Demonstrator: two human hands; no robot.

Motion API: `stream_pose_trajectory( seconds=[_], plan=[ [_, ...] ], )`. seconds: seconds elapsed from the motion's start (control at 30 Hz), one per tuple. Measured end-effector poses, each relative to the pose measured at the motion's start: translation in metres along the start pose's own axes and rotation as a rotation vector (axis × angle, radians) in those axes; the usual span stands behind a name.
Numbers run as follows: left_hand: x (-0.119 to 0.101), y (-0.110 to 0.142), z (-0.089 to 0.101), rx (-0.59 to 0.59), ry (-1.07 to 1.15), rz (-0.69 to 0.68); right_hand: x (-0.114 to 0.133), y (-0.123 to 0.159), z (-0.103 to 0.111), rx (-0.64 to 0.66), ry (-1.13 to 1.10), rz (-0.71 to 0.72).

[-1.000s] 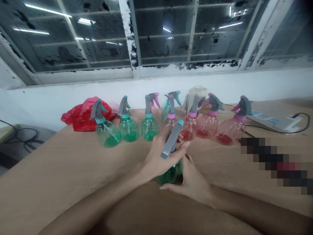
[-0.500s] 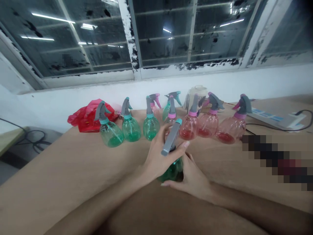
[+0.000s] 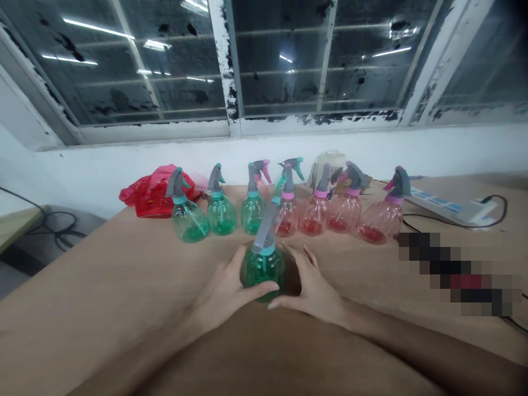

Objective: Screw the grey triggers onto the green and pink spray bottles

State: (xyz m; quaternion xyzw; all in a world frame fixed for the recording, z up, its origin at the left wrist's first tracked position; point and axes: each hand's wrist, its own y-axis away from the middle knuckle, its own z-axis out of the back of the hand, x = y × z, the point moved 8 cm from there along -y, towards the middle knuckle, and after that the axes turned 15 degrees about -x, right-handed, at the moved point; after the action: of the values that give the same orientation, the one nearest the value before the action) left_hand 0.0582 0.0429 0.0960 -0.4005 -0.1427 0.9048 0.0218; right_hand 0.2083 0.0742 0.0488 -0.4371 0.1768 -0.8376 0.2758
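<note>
In front of me stands a green spray bottle (image 3: 264,269) with a turquoise collar and a grey trigger head. My left hand (image 3: 229,286) is wrapped round its left side, the thumb lying across the lower front. On the other side, my right hand (image 3: 315,286) is curved with fingers and thumb apart; a gap shows between its palm and the bottle, and its thumb tip comes close to the base. Behind are several green spray bottles (image 3: 223,214) on the left and several pink spray bottles (image 3: 314,217) on the right, each with a little liquid inside.
A red plastic bag (image 3: 152,195) lies at the back left of the wooden table (image 3: 144,275). At the right are a white power strip (image 3: 454,206) with a black cable and a blurred-out dark object (image 3: 457,269). A beige container (image 3: 330,165) stands by the wall under the windows.
My left hand has moved down from the spray head to the bottle's body. The bottle now appears further left and more upright, and my right hand has come away from its side.
</note>
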Motion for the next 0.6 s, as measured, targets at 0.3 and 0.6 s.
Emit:
stream_pose_trajectory(
  seconds=[0.3, 0.6],
  plan=[
    [0.076, 0.011, 0.121, -0.315, -0.208, 0.165, -0.014, 0.01, 0.0, -0.02, 0.013, -0.102],
    [0.13, -0.029, 0.194, -0.539, -0.153, 0.176, -0.01, 0.007, 0.003, -0.008, 0.035, -0.127]
  ],
)
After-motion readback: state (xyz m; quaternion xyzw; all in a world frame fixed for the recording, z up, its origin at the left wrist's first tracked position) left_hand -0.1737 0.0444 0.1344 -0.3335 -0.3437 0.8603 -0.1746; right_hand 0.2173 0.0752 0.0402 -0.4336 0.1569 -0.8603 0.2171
